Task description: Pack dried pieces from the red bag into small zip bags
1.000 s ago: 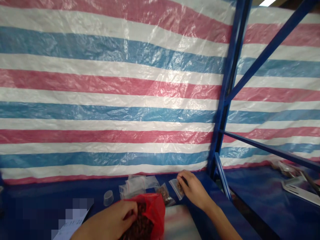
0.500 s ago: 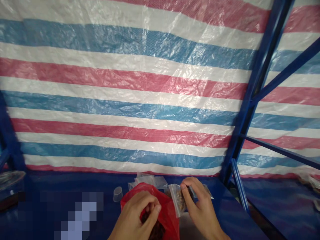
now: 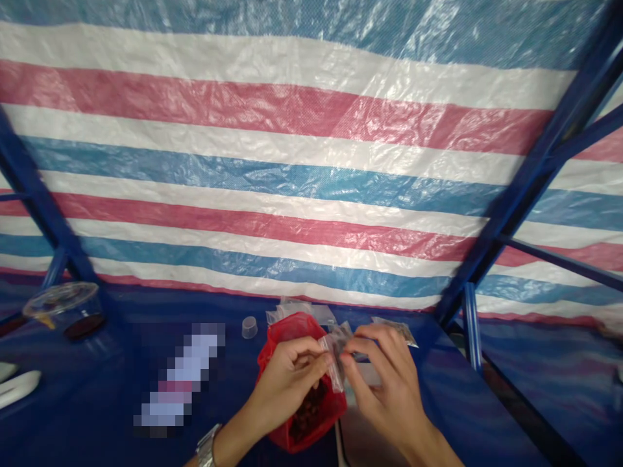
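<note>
A small clear zip bag hangs between my two hands, just over the right rim of a red plastic bag. My left hand, with a metal-banded watch at the wrist, pinches the zip bag's left edge between thumb and fingers. On the other side, the thumb and index fingertip of my right hand meet at the same bag; its contents, if any, are hard to make out. Small brown pieces lie inside the open red bag, partly hidden beneath my left hand.
Behind the red bag lie more clear bags. A small clear cup stands to their left, and a filled bag lies beyond my right hand. A clear lidded container is far left. Blue metal posts flank the striped sheet.
The view has tilted down, showing more of the table. My left hand has moved from above the red bag to the zip bag. The bag filled with brown pieces no longer shows at my right hand.
</note>
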Action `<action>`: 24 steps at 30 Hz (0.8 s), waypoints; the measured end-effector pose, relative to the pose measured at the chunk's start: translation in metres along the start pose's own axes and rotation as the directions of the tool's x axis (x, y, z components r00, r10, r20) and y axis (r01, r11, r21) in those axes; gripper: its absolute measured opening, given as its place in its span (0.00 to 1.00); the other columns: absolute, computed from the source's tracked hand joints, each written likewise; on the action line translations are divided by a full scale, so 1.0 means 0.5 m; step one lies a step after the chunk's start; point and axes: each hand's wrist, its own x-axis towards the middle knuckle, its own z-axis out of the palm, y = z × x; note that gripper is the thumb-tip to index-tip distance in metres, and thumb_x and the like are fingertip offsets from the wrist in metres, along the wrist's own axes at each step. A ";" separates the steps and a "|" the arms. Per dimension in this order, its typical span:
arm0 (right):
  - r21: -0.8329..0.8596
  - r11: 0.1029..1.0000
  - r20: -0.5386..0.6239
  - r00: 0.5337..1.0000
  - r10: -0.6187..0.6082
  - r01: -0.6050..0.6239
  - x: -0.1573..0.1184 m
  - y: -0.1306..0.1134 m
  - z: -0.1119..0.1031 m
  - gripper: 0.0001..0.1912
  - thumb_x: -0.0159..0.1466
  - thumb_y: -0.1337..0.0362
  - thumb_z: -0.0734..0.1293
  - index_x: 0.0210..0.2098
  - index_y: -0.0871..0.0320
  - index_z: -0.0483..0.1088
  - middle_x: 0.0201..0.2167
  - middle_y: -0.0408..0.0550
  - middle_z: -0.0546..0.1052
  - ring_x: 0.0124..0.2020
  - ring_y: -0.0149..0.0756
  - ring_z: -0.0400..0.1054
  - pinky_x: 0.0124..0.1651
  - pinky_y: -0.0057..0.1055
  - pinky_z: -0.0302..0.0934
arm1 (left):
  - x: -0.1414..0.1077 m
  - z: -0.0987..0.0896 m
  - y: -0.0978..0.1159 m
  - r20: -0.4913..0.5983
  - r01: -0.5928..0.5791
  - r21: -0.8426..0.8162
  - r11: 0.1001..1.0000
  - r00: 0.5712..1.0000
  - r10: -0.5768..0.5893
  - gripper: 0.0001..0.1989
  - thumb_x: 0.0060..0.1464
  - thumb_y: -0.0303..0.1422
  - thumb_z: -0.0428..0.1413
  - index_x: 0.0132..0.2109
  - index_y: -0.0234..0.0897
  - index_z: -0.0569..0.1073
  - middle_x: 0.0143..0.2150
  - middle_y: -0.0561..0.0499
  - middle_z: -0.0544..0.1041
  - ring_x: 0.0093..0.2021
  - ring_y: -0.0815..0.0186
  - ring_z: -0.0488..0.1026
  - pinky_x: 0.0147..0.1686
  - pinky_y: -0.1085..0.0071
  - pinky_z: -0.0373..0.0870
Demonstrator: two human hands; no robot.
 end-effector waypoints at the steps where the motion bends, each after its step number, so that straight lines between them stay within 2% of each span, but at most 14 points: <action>1: 0.010 1.000 0.049 0.999 -0.006 0.006 0.001 -0.006 -0.002 0.02 0.69 0.65 0.69 0.41 0.52 0.72 0.39 0.47 0.77 0.41 0.41 0.71 0.45 0.38 0.59 | 0.000 0.000 -0.001 0.005 -0.003 0.007 1.000 1.000 0.003 0.23 0.60 0.53 0.60 0.33 0.35 0.73 0.25 0.55 0.68 0.26 0.70 0.63 0.27 0.73 0.56; 3: 0.019 1.000 0.143 0.990 0.016 -0.019 0.001 -0.016 -0.001 0.02 0.70 0.64 0.68 0.39 0.53 0.71 0.37 0.46 0.77 0.39 0.40 0.70 0.43 0.37 0.58 | 0.000 -0.001 -0.001 0.016 -0.029 0.008 1.000 0.999 0.029 0.22 0.61 0.51 0.59 0.34 0.35 0.75 0.26 0.54 0.70 0.28 0.68 0.65 0.29 0.73 0.59; 6: 0.005 0.998 0.225 0.973 0.061 -0.064 -0.003 -0.022 0.007 0.05 0.72 0.63 0.66 0.38 0.53 0.70 0.37 0.47 0.77 0.39 0.41 0.69 0.44 0.37 0.56 | 0.003 -0.005 -0.002 0.023 -0.054 0.000 0.999 0.998 0.054 0.20 0.63 0.49 0.58 0.34 0.35 0.76 0.30 0.52 0.74 0.32 0.66 0.69 0.34 0.73 0.64; 12: -0.041 0.995 0.268 0.958 0.102 -0.095 -0.010 -0.012 0.016 0.04 0.73 0.64 0.64 0.40 0.53 0.69 0.37 0.47 0.78 0.39 0.42 0.70 0.46 0.38 0.55 | 0.014 -0.022 -0.004 0.078 -0.015 0.068 0.998 0.997 0.009 0.21 0.67 0.47 0.55 0.35 0.34 0.78 0.30 0.51 0.78 0.33 0.66 0.72 0.37 0.72 0.66; 18: -0.039 0.986 0.306 0.938 0.164 -0.160 -0.018 -0.008 0.026 0.05 0.73 0.65 0.63 0.39 0.53 0.69 0.36 0.45 0.78 0.39 0.42 0.72 0.46 0.38 0.57 | 0.015 -0.021 -0.006 0.048 -0.030 0.105 0.994 0.999 0.025 0.19 0.66 0.46 0.57 0.35 0.34 0.78 0.29 0.51 0.77 0.32 0.66 0.73 0.36 0.72 0.67; 24: 0.130 0.962 0.359 0.916 0.179 -0.239 -0.019 -0.009 0.029 0.07 0.74 0.65 0.61 0.38 0.53 0.69 0.35 0.44 0.77 0.37 0.39 0.72 0.43 0.36 0.58 | 0.011 -0.012 -0.017 0.007 -0.019 0.098 0.995 1.000 0.018 0.15 0.65 0.42 0.56 0.36 0.35 0.74 0.27 0.53 0.75 0.30 0.67 0.73 0.33 0.73 0.66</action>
